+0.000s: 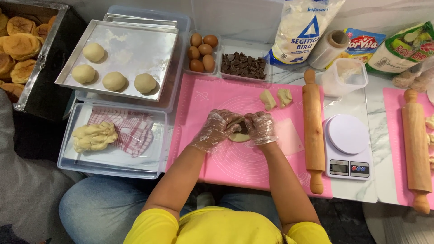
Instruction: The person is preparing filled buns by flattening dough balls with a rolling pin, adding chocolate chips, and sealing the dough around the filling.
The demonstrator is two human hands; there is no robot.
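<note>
Two gloved hands meet over the middle of the pink silicone mat (235,167), and that is where I keep my eye. My left hand (214,130) and my right hand (261,128) both wear clear plastic gloves, and together they pinch a flat disc of dough (238,135) that lies on the mat between them. Fingers of both hands curl in over the disc's top, closed on its edge, with something dark showing in the gap at its centre; I cannot tell what it is. Two small dough pieces (275,98) lie on the mat just beyond my hands, and a white scraper card (289,135) rests just beside my right hand.

To the right, a wooden rolling pin (313,131) lies along the mat's edge, with a white kitchen scale (347,147) next to it. At the far edge of the mat sit a clear tub of brown eggs (202,52) and a tub of chocolate pieces (242,64). On my left, a metal baking tray (131,45) carries four round dough balls (114,81), and nearer me a clear lid holds a lump of dough (94,136) beside a red checked cloth (129,131).
</note>
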